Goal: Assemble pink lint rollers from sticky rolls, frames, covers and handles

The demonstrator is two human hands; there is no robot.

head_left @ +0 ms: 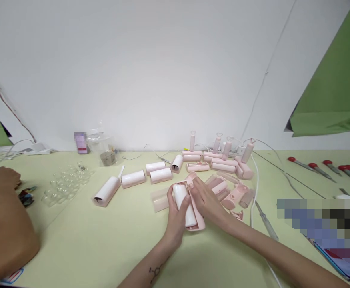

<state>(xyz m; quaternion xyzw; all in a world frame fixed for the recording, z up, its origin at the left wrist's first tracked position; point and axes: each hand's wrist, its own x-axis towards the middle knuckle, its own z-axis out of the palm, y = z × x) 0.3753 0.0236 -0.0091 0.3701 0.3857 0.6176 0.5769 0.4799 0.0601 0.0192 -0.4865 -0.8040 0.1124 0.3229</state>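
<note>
A pink lint roller (199,216) with a white roll in its housing is tilted between my hands, above the table in the middle. My left hand (176,214) wraps round its white roll, thumb on top and fingers at the left side. Closed on the upper right part of the pink housing is my right hand (206,198); its fingertips are partly hidden. Just behind my left hand lies a clear pinkish cover (159,200). Loose pink housing parts (234,196) lie to the right of my right hand.
White-and-pink rollers (133,179) and finished-looking pink rollers with upright handles (227,150) stand behind. A screwdriver-like tool (266,222) and white cable (256,176) lie right. Red-ended tools (321,172) sit farther right. Another person's arm (8,228) rests left, near clear plastic pieces (67,186).
</note>
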